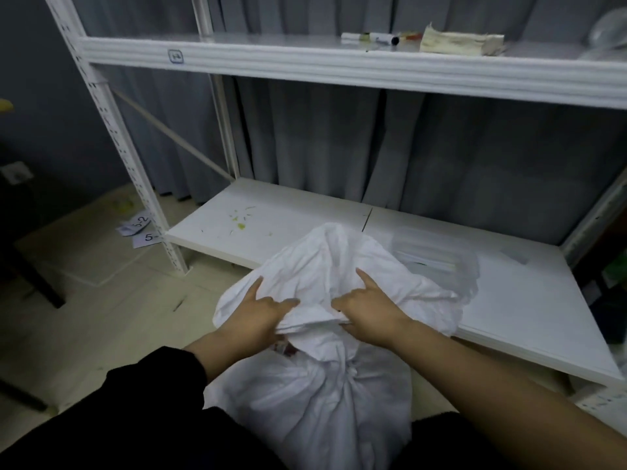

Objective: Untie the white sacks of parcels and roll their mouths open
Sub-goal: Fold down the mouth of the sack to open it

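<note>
A white sack (315, 412) stands on the floor between my knees, its neck cinched by a knot (353, 369). Above the knot its loose mouth fabric (325, 269) billows up and spreads wide. My left hand (261, 310) grips the near fold of that fabric from the left, thumb and forefinger lying on top. My right hand (369, 310) grips the same fold from the right, forefinger pointing up along the cloth. A little red shows at a gap under my left hand; the contents are otherwise hidden.
A white metal rack stands in front; its low shelf (271, 218) holds a clear plastic box (437, 256) behind the sack. The upper shelf (305, 45) carries markers and a paper stack. Paper number labels (140, 228) lie on the floor left.
</note>
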